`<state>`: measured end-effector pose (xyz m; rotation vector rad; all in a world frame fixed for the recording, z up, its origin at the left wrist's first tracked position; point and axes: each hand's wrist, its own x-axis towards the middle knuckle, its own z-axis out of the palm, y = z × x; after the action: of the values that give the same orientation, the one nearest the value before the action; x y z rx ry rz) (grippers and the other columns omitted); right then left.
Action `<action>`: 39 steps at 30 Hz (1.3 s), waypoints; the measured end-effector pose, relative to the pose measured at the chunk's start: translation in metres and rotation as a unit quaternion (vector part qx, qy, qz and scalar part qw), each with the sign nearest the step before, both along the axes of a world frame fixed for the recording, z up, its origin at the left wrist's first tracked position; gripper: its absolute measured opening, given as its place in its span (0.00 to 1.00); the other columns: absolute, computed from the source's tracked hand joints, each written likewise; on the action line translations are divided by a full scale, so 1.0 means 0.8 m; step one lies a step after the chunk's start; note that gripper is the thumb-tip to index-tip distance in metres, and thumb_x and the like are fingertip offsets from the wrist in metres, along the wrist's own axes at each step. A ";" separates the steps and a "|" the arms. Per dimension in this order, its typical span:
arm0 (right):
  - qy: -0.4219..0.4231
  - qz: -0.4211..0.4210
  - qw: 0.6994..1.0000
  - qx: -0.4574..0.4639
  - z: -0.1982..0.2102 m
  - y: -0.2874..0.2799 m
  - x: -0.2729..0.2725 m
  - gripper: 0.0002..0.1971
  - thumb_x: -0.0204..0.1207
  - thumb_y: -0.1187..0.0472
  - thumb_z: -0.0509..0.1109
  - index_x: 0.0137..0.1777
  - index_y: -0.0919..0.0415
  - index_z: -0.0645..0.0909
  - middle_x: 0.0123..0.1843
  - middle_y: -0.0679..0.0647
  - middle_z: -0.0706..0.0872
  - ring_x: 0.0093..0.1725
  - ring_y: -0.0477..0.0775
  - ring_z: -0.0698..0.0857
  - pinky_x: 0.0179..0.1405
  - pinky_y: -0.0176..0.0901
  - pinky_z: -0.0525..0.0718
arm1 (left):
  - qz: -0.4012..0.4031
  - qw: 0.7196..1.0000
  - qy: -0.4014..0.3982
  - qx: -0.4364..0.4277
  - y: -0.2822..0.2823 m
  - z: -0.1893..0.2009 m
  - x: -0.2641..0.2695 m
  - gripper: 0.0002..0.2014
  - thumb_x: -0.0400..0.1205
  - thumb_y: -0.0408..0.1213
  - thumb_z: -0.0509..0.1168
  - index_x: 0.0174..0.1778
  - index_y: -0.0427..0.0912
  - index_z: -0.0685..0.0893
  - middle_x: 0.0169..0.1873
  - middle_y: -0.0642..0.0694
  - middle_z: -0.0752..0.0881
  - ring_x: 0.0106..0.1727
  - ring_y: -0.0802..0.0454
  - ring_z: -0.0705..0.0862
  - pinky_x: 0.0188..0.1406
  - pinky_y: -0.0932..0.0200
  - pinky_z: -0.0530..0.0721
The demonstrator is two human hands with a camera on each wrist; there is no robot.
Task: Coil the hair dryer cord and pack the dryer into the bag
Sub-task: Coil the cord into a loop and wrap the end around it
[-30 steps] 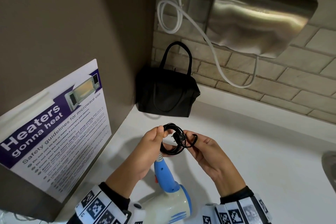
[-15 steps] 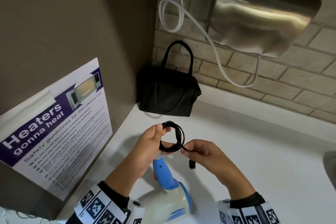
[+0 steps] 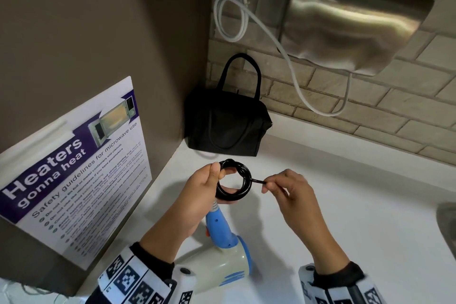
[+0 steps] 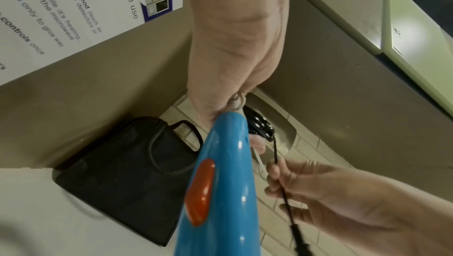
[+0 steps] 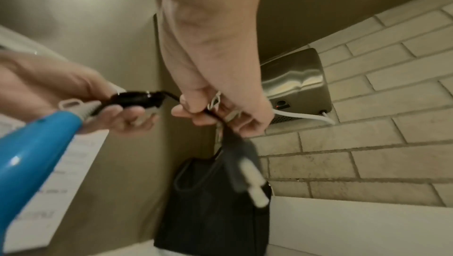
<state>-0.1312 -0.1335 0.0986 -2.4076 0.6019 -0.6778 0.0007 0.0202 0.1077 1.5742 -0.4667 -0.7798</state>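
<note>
My left hand [image 3: 212, 180] grips a tight black cord coil [image 3: 234, 181] above the counter. Below it hangs the hair dryer [image 3: 222, 252], with a blue handle [image 4: 220, 182] and a cream body. My right hand [image 3: 274, 184] pinches the cord's free end [image 3: 257, 181] just right of the coil, pulled taut. The plug [image 5: 245, 165] dangles under that hand in the right wrist view. The black bag [image 3: 224, 126] stands in the corner behind the hands, its handles up; whether its top is open I cannot tell.
A poster [image 3: 74, 168] leans on the brown wall at left. A steel hand dryer [image 3: 355, 22] with a white cable [image 3: 246, 15] hangs on the brick wall. The white counter [image 3: 357, 205] stretches right toward a sink edge [image 3: 447, 224].
My right hand has moved right, drawing the cord's end out straight from the coil. The left hand still grips the coil, and the plug now hangs below the right hand.
</note>
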 end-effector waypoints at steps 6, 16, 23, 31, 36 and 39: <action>0.026 -0.077 0.995 0.050 -0.038 -0.022 0.009 0.21 0.78 0.70 0.67 0.32 0.43 0.81 0.37 0.50 0.82 0.32 0.52 0.85 0.35 0.37 0.80 | -0.011 0.999 -0.003 -0.032 0.002 0.006 -0.007 0.19 0.89 0.42 0.46 0.62 0.40 0.81 0.53 0.56 0.83 0.36 0.70 0.88 0.32 0.80 0.79; -0.120 -0.041 0.807 0.577 -0.031 0.014 0.034 0.11 0.82 0.66 0.63 0.53 0.67 0.87 0.51 0.62 0.91 0.54 0.54 0.89 0.52 0.34 0.87 | 0.015 0.999 -0.046 -0.002 -0.007 0.002 -0.014 0.17 0.88 0.45 0.47 0.56 0.47 0.81 0.52 0.55 0.82 0.39 0.73 0.84 0.35 0.85 0.74; -0.143 -0.012 0.729 0.669 -0.003 0.022 0.029 0.13 0.82 0.72 0.59 0.51 0.70 0.87 0.48 0.63 0.91 0.46 0.51 0.91 0.46 0.35 0.89 | 0.035 0.999 -0.016 -0.020 -0.011 0.001 -0.015 0.17 0.89 0.44 0.46 0.55 0.42 0.78 0.48 0.56 0.82 0.26 0.58 0.90 0.30 0.69 0.85; -0.043 0.056 0.745 0.664 0.018 0.051 0.032 0.06 0.71 0.62 0.72 0.45 0.62 0.88 0.47 0.64 0.80 0.47 0.60 0.75 0.56 0.52 0.79 | 0.045 0.998 -0.049 -0.011 -0.014 0.002 -0.025 0.16 0.88 0.43 0.47 0.55 0.40 0.79 0.45 0.46 0.83 0.34 0.60 0.85 0.25 0.75 0.80; -0.062 0.089 0.626 0.772 0.009 0.051 0.018 0.12 0.62 0.60 0.71 0.46 0.58 0.83 0.60 0.56 0.84 0.55 0.54 0.79 0.53 0.50 0.74 | 0.063 0.997 -0.004 -0.035 -0.012 -0.004 -0.018 0.19 0.87 0.44 0.50 0.55 0.31 0.78 0.49 0.41 0.78 0.51 0.43 0.82 0.43 0.59 0.84; -0.052 0.115 0.624 0.771 0.022 0.060 0.014 0.11 0.68 0.57 0.71 0.50 0.57 0.82 0.60 0.54 0.84 0.60 0.54 0.79 0.56 0.51 0.73 | 0.076 0.996 -0.024 -0.041 -0.013 -0.010 -0.019 0.19 0.88 0.45 0.49 0.55 0.34 0.79 0.52 0.38 0.81 0.50 0.53 0.83 0.49 0.60 0.80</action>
<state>-0.1199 -0.0853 0.1161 -0.7360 0.4475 0.0023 -0.0144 0.0096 0.0999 1.5354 -0.4033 -0.5995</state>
